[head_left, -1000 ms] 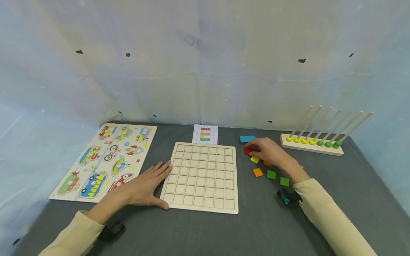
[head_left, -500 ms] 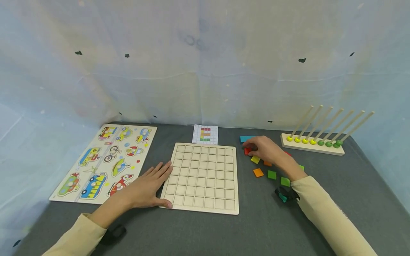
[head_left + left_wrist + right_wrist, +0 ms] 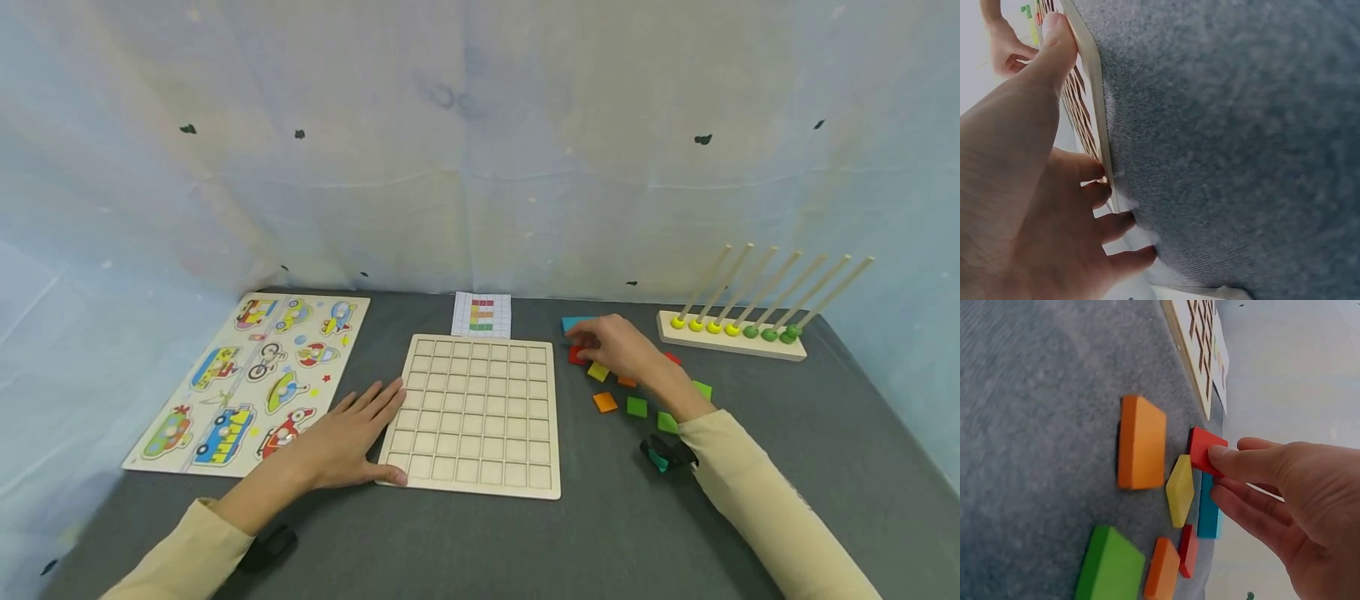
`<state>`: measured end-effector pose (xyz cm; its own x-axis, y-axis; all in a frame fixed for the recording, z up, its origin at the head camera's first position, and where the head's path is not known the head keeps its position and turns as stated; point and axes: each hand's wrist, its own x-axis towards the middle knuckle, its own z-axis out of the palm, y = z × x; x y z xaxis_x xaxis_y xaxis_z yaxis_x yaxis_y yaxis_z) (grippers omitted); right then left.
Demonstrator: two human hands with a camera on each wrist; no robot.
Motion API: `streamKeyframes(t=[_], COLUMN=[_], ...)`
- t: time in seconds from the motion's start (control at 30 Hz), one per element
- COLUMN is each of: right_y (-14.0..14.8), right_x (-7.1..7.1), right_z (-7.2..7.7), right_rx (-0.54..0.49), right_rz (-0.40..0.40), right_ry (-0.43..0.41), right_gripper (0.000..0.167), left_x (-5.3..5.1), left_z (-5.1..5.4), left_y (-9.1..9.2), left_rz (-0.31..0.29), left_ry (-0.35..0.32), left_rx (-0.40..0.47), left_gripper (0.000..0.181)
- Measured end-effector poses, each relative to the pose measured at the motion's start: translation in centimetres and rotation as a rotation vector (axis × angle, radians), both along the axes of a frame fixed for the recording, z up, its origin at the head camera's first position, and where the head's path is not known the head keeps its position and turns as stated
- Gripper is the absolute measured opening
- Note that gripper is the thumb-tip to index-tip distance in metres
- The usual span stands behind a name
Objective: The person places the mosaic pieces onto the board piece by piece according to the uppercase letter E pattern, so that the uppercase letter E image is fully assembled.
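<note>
My left hand [image 3: 345,442] lies with straight, spread fingers at the left side of a pale wooden grid board [image 3: 463,403]. Its thumb rests on the board's near left corner, as the left wrist view also shows, and its fingertips touch the left edge. To the right of the board, my right hand [image 3: 618,346] pinches a red square tile [image 3: 1202,450], thumb on its face and the fingers partly hidden behind. Close under that hand are a yellow tile [image 3: 597,372], an orange tile [image 3: 605,402] and a blue block [image 3: 576,324].
Several green tiles [image 3: 637,407], another orange tile [image 3: 627,381] and another red tile [image 3: 672,357] lie around the right forearm. A pattern card [image 3: 482,315] sits behind the board. A vehicle puzzle [image 3: 318,400] is at left, a bead rack with upright rods [image 3: 735,340] at right.
My right hand has shifted slightly back and left, and the red tile appears to have moved a little left. The left hand stays at the board's edge.
</note>
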<state>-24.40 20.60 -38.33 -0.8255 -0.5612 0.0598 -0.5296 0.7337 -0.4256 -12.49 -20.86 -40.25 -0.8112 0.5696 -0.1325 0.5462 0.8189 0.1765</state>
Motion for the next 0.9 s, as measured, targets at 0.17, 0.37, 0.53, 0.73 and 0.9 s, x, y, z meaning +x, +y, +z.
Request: streamKeyframes(t=[0.17, 0.37, 0.53, 0.73, 0.9], right_y=[-0.8, -2.5, -4.1, -6.7, -9.0], right_x=[0.0, 0.1, 0.0, 0.1, 0.1], right_z=[0.4, 0.9, 0.9, 1.2, 1.1], right_rx=[-0.036, -0.081, -0.096, -0.11, -0.119], right_rz=[0.019, 0.043, 0.055, 0.07, 0.093], right_ry=[0.022, 0.042, 0.017, -0.029, -0.042], right_gripper=[0.03, 0.028, 0.028, 0.028, 0.028], left_x=[0.1, 0.0, -0.1, 0.0, 0.0], left_z=[-0.2, -0.2, -0.2, 0.0, -0.1], left_y=[-0.1, -0.1, -0.1, -0.1, -0.2], left_rz=[0.002, 0.011, 0.018, 0.018, 0.022], left_ry=[0.007, -0.002, -0.031, -0.048, -0.046], left_rx=[0.006, 0.0, 0.015, 0.039, 0.025], left_gripper=[0.114, 0.115, 0.115, 0.114, 0.115])
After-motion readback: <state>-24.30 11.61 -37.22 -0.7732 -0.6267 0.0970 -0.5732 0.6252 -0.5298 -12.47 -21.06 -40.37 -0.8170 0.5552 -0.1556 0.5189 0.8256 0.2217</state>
